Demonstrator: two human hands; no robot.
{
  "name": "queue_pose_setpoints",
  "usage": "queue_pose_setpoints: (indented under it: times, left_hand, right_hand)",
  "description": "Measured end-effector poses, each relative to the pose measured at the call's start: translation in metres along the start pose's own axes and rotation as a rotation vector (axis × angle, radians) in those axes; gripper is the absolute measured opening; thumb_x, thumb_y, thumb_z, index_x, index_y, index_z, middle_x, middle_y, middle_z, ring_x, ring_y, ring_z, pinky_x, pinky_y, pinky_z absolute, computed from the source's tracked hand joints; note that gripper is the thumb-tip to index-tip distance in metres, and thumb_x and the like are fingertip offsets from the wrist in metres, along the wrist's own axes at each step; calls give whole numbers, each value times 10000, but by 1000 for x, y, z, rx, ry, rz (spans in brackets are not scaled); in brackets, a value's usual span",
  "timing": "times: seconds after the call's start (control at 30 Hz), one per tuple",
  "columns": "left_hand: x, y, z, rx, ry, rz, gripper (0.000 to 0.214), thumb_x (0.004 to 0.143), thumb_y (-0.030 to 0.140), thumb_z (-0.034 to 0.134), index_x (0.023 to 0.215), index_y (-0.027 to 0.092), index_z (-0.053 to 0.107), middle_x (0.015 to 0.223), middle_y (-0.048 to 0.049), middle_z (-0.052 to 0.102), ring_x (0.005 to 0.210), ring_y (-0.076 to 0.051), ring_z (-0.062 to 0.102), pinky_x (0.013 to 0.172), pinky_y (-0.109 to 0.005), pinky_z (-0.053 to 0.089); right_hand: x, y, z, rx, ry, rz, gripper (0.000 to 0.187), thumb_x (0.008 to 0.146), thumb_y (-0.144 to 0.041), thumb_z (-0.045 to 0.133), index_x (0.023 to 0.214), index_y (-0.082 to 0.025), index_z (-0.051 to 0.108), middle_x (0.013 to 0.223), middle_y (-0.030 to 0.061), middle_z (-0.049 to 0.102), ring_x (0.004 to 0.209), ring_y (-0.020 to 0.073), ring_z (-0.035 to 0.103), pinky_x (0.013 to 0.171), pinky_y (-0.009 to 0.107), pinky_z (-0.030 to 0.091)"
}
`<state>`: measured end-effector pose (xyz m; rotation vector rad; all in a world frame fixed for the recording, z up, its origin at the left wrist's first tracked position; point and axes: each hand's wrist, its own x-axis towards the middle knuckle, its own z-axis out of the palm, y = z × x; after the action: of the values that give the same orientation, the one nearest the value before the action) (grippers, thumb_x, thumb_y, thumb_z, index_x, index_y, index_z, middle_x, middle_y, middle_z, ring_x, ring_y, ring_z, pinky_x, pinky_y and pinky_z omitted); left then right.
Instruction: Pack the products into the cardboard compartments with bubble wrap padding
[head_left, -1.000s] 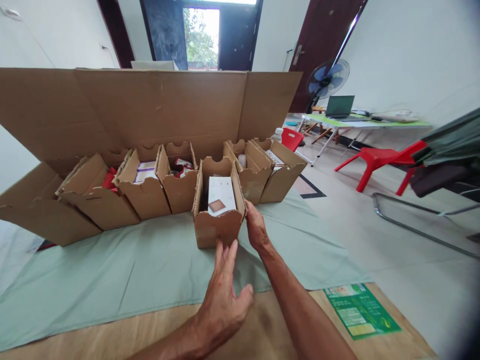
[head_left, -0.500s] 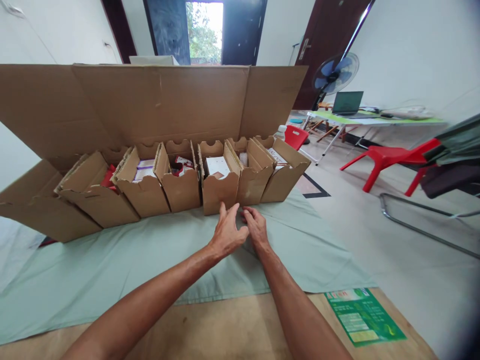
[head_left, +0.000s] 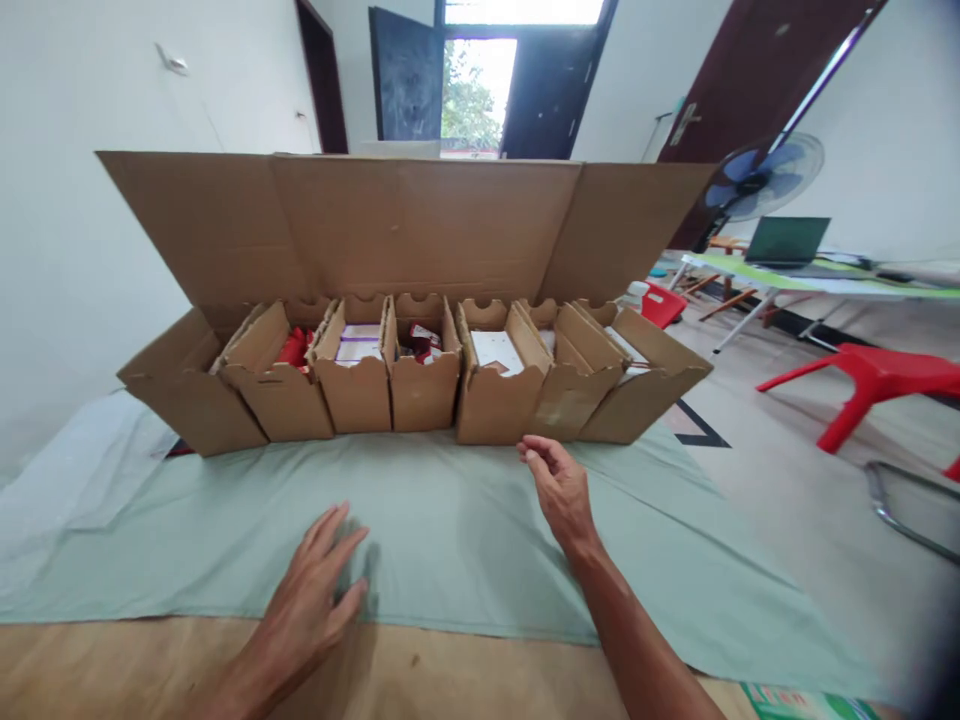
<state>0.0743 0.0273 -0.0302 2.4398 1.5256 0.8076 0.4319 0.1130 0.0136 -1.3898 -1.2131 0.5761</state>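
Observation:
My left hand (head_left: 311, 580) hovers low over the green cloth (head_left: 420, 530), fingers spread and holding nothing. Close to the lower front corner of a cardboard bin (head_left: 499, 410) is my right hand (head_left: 555, 490). Its fingers are curled in towards the thumb, and no object shows in them. Whether the fingertips touch the bin I cannot tell. That bin holds a white box (head_left: 496, 350) and sits slightly forward in a row of several open cardboard bins. Others hold red items (head_left: 296, 347), white and purple boxes (head_left: 358, 345), and dark red packets (head_left: 424, 342).
Behind the bins stands a tall cardboard panel (head_left: 427, 220). Clear plastic wrap (head_left: 97, 460) lies at left. On the right are a red stool (head_left: 862, 380), a folding table (head_left: 810, 275) with a laptop (head_left: 787, 242), and a fan (head_left: 765, 180). A green printed sheet (head_left: 806, 703) lies at the lower right.
My left hand has drawn back from the bin, towards me and to the left. My right hand stays near the bin's lower corner. The whole view has shifted left.

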Motion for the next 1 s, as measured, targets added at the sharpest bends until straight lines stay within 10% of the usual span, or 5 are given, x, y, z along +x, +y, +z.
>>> queue_pose_setpoints:
  times: [0.27, 0.53, 0.8, 1.0]
  left_hand:
    - [-45, -38, 4, 126, 264, -43, 319, 938, 282, 564, 1217, 232, 711, 1486, -156, 574, 1430, -381, 488, 1032, -565, 561]
    - [-42, -31, 4, 35, 311, -108, 299, 917, 198, 554, 1171, 204, 712, 1476, -167, 563, 1434, -376, 470, 1064, -597, 531]
    - [-39, -30, 4, -15, 343, -153, 309, 906, 217, 545, 1150, 198, 733, 1455, -168, 581, 1430, -393, 468, 1100, -639, 484]
    - [-40, -29, -6, -62, 358, -182, 303, 914, 232, 550, 1168, 202, 712, 1484, -153, 567, 1445, -380, 462, 1128, -638, 458]
  right_hand:
    - [37, -117, 90, -287, -436, -288, 617, 877, -270, 563, 1491, -291, 516, 873, -11, 751, 655, 173, 666, 731, 330, 540]
    - [78, -139, 142, -543, -299, -290, 478, 864, -193, 550, 1338, -227, 600, 931, 48, 767, 715, 227, 702, 774, 351, 517]
    - [63, -159, 136, -665, -225, -277, 125, 799, -166, 593, 848, -253, 669, 707, 26, 719, 756, 249, 688, 727, 325, 471]
    - [-44, -173, 58, -619, -308, -287, 87, 847, -259, 549, 821, -275, 631, 638, -25, 681, 583, 196, 618, 600, 300, 436]
